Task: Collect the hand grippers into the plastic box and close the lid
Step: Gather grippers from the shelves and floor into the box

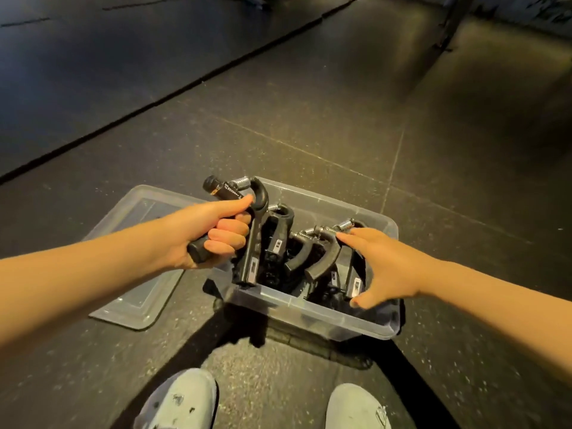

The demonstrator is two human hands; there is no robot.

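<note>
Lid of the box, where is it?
In the head view, the clear lid lies flat on the floor just left of the plastic box, partly under the person's left forearm.

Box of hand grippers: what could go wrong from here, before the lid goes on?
1. The grippers in the box stick up above its rim, so the lid may not shut.
2. The left hand holds another gripper over a crowded pile; it could jam or slide out.
3. The right hand rests on that pile and might get pinched.
</note>
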